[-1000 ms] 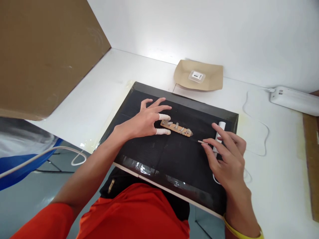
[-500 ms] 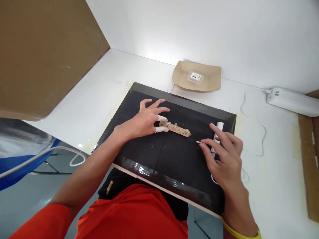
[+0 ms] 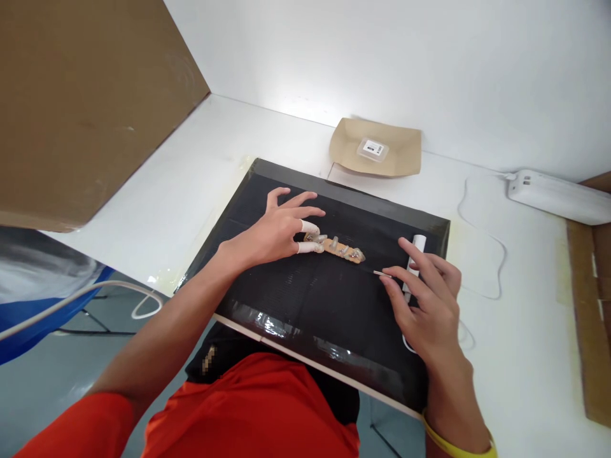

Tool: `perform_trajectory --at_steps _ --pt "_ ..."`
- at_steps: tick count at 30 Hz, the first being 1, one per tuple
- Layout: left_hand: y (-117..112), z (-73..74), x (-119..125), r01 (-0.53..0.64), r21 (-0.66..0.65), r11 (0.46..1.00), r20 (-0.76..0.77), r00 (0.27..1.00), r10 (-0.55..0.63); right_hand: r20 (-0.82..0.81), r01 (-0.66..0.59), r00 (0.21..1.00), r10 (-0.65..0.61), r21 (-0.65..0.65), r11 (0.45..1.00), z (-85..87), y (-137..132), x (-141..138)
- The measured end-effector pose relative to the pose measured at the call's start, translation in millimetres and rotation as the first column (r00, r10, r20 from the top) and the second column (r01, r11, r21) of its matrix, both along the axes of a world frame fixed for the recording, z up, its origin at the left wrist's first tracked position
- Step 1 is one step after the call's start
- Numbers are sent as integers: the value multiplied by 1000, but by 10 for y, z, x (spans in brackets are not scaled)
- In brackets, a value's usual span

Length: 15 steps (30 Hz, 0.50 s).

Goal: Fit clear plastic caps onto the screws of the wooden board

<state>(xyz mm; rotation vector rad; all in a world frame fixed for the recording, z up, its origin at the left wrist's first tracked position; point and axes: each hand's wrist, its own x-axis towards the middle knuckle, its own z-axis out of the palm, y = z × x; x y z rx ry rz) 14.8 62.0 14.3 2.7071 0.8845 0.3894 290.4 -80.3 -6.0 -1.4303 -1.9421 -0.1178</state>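
On the black mat [image 3: 286, 292] lies a small brown circuit strip [image 3: 340, 249] with several metal parts standing on it. My left hand [image 3: 281, 226] pinches its left end between thumb and forefinger, both in white finger cots; the other fingers are spread. My right hand [image 3: 424, 305] is to the right of the strip. Its thumb and fingers pinch a thin metal rod [image 3: 382, 273] whose tip points left, a little short of the strip. Under that hand lies a white pen-like tool [image 3: 416, 251] with a cable.
A brown paper tray [image 3: 377, 149] holding a small clear packet sits behind the mat. A white power strip [image 3: 558, 194] with its cord lies at the right. Cardboard sheets stand at the left [image 3: 86, 95] and right edge [image 3: 587, 305]. The white table edge runs along the lower left.
My left thumb and forefinger have closed tighter on the strip's end. The right hand has edged slightly left with the rod. The view has shifted a little.
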Motion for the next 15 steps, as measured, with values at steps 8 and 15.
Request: perform_trajectory --at_steps 8,15 --pt "-4 -4 7 11 26 1000 13 1000 -12 -2 1 1000 -1 -8 1000 -8 -3 1" --pt "5 -29 -5 4 59 998 29 1000 -6 -1 8 1000 -8 -6 1000 -2 -1 6"
